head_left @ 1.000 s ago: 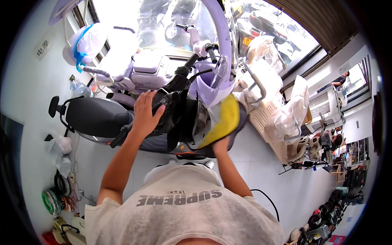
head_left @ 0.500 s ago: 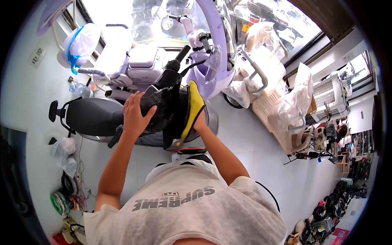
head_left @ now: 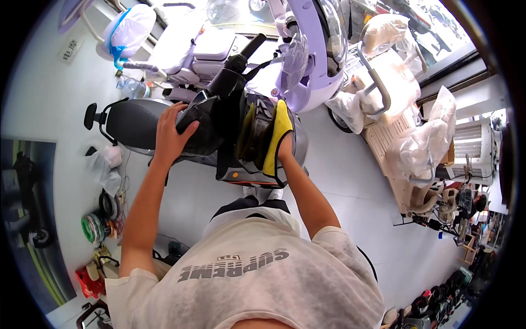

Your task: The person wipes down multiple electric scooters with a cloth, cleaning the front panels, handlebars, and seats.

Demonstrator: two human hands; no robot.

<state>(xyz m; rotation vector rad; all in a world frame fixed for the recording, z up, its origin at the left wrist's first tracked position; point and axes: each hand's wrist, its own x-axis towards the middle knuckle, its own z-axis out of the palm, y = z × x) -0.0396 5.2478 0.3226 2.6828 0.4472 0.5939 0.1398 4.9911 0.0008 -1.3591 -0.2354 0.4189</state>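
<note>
My left hand [head_left: 170, 134] lies against the black handlebar cover [head_left: 200, 129] of an electric scooter, thumb apart from the fingers. The rubber grip [head_left: 252, 48] on the handlebar's other end points away from me. My right hand [head_left: 285, 147] is at the scooter's glossy dark front panel [head_left: 256, 131], holding a yellow cloth [head_left: 278, 137] with black edging. The cloth covers its fingers and lies against or very close to the panel, which mirrors the yellow. The scooter's black seat [head_left: 134, 123] extends to the left.
A lilac three-wheeler [head_left: 315, 66] stands just beyond the scooter. To the right is a beige plastic-wrapped three-wheeler [head_left: 386, 142]. Wire coils [head_left: 93, 227] and a plastic bag [head_left: 104, 170] are by the left wall. Several parts [head_left: 433, 301] lie at lower right.
My right hand and the cloth have moved away from the handlebar, across the front panel, exposing more of it. My left hand stays at the handlebar cover. The whole view has shifted.
</note>
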